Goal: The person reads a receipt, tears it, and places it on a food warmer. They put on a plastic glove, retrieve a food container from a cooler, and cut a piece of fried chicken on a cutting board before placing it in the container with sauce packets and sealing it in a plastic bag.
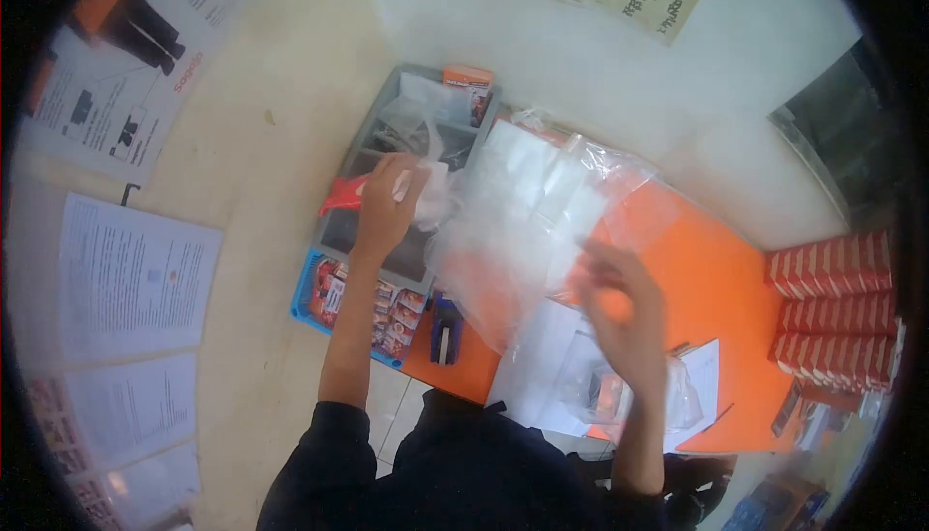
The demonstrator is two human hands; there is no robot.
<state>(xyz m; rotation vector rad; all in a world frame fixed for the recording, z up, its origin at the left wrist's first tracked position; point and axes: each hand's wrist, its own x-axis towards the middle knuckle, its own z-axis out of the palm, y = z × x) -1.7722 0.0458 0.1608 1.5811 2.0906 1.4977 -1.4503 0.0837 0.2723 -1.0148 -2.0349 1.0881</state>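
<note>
My left hand [390,204] is over the grey compartment tray [334,238], its fingers curled around a crumpled white piece [433,187], perhaps thin plastic or paper. A red item [343,196] lies beside that hand, partly hidden by it. Clear plastic bags [489,265] spread to the right of the hand, some smeared by motion. My right hand [619,303] is raised above the orange table, blurred, with its thumb apart from its fingers and nothing visible between them. Beneath it lie white papers [542,352] and a clear plastic packet [590,391].
A blue basket [303,301] of small printed packets adjoins the tray, beside a dark blue tape dispenser [445,333]. Stacked red-and-white boxes [832,313] stand at the right of the orange table [721,284]. An orange box [468,78] sits in the tray's far end.
</note>
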